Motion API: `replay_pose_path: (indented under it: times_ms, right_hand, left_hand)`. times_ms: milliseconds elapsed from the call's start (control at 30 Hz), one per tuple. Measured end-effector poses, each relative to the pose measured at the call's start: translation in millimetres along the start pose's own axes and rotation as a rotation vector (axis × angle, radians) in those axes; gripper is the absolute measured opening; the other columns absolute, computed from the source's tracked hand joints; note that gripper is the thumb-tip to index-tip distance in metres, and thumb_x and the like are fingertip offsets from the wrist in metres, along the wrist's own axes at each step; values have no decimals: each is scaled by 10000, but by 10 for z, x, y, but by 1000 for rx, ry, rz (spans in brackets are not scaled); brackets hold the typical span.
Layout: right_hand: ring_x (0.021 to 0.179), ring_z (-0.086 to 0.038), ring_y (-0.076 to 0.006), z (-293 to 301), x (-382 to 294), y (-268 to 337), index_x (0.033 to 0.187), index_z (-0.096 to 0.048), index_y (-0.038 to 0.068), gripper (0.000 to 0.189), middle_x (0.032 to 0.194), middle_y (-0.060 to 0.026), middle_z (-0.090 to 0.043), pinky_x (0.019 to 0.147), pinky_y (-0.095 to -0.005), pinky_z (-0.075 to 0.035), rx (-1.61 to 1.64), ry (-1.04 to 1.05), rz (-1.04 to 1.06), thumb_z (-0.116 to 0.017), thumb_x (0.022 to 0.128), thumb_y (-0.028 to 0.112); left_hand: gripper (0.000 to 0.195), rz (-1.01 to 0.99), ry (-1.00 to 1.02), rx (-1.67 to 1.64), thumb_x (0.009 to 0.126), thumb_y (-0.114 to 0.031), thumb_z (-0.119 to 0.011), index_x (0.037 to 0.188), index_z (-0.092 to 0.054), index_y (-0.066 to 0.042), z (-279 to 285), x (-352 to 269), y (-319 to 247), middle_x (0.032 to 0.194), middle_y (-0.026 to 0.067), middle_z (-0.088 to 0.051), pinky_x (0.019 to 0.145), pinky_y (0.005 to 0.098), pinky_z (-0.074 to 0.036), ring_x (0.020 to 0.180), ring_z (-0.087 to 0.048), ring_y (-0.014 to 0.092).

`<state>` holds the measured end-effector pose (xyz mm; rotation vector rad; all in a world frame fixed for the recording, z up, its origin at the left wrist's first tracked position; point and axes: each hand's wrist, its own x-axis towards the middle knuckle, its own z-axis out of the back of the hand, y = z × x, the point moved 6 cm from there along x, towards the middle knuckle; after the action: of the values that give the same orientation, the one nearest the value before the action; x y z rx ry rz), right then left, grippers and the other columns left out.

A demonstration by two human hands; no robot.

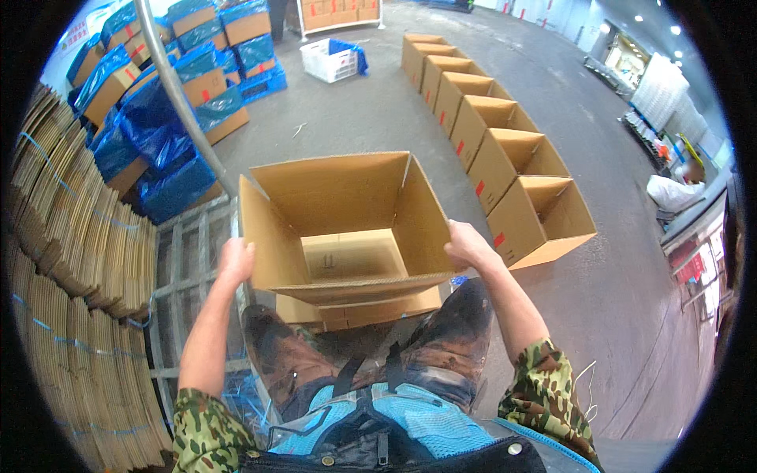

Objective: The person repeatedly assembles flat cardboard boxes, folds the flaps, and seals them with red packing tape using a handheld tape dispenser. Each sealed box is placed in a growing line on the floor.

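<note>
In front of me is an open cardboard box (331,195), with its upper side facing me. My left hand (238,260) grips its left wall near the front corner, and my right hand (470,243) holds the top edge of the right wall. Inside, a lighter cardboard surface (355,254) bears a small printed mark; I cannot tell if it is the box's own bottom or something beneath. Another piece of brown cardboard (378,310) shows below the front wall, just before my knees. The fingers outside the walls are partly hidden.
On the right runs a row of several open cardboard boxes (523,219). Stacks of flattened cartons (77,213) stand left, beside a metal grid frame (189,260) with a metal pole (177,88). Farther off are blue-wrapped boxes (204,83) and a white plastic crate (328,62).
</note>
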<state>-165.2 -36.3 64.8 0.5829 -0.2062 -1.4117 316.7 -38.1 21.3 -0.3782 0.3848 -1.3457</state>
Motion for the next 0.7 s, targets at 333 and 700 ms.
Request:
replay_pose_path:
  times_ms: [333,700]
  right_hand:
    - [1136,-605,-419,-1343,653,486,1189,-640,-50,650,1219,-302,-616,1007,-472,-462,-394,584,114,-571,890,523]
    - [1048,-655,-372,-1190,1539,379,1227,-646,57,429,1128,-222,-683,894,-440,-523,-353,719,167,-581,822,182]
  left_hand:
    - [895,-50,723,304,913,-479,-618,1388,-274,197,-1859,231,-1114,1026,287,-675,820,432,-545,969,-680,343]
    - [737,-271,1021,5,865,-636,-616,1254,-621,-10,-833,246,-957,1207,213,-657,997,388,-447,1148,-613,261]
